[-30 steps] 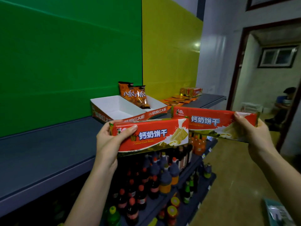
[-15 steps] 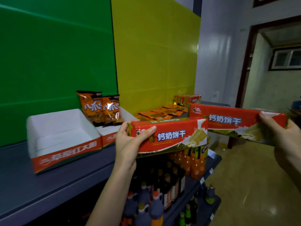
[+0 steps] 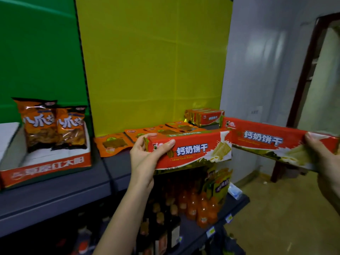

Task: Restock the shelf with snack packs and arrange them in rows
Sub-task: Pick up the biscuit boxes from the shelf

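My left hand (image 3: 147, 159) grips the left end of a long red biscuit pack (image 3: 191, 150), held level above the front edge of the grey top shelf (image 3: 60, 190). At the right edge of the view my right hand (image 3: 323, 155) grips the right end of a second identical red biscuit pack (image 3: 265, 140). More of the same red packs (image 3: 206, 116) lie stacked at the shelf's far end against the yellow wall. Flat orange snack packs (image 3: 114, 144) lie in a row on the shelf between that stack and the box.
An open white-and-red display box (image 3: 47, 168) at the left holds two upright orange snack bags (image 3: 53, 126). Lower shelves carry orange drink bottles (image 3: 200, 207) and dark bottles (image 3: 165, 229). A doorway (image 3: 323, 89) opens at the right, with bare floor below it.
The view has swung right along the shelf, so the display box now sits at the far left. Both hands, each still holding its pack, are nearer the stacked packs at the shelf's far end.
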`<state>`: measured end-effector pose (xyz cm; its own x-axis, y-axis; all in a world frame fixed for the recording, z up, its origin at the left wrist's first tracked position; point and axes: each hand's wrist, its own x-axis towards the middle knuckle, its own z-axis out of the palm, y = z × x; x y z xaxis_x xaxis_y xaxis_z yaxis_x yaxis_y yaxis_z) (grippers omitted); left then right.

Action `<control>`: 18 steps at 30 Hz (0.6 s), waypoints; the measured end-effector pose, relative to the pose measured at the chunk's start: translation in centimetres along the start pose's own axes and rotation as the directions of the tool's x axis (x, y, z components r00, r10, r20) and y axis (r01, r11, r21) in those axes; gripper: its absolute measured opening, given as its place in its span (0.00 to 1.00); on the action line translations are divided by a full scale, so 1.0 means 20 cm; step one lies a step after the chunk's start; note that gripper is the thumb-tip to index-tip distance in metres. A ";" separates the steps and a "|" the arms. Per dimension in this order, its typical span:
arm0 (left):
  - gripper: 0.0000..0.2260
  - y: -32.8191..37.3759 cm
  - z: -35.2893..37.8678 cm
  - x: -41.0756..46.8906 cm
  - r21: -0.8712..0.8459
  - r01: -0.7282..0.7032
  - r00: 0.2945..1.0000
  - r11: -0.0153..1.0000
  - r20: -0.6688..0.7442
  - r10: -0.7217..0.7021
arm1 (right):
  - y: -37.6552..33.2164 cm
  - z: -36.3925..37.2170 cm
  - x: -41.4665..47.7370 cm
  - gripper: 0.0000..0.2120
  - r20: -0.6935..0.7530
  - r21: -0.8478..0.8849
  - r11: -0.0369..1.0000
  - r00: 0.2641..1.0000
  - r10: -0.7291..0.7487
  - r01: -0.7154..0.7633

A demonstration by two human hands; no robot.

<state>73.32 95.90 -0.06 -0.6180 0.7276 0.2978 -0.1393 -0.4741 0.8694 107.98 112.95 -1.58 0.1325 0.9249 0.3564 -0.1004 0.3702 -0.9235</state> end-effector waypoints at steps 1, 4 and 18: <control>0.19 -0.04 0.08 0.01 0.002 0.009 1.000 1.000 -0.012 -0.008 | 0.01 -0.05 0.10 0.43 0.017 -0.003 1.000 1.000 -0.002 0.002; 0.21 -0.17 0.32 0.05 0.018 0.000 0.999 1.000 -0.052 0.000 | 0.02 -0.18 0.37 0.41 0.024 0.016 0.998 0.998 -0.059 0.059; 0.18 -0.69 1.03 0.51 0.161 -0.065 0.983 0.985 -0.161 0.091 | 0.36 -0.19 1.28 0.27 0.019 0.207 0.973 0.994 -0.110 0.104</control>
<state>84.84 120.03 -0.83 -0.7448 0.5917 0.3086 0.0279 -0.4344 0.9003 114.33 139.01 0.39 0.1243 0.8799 0.4586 -0.2879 0.4743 -0.8320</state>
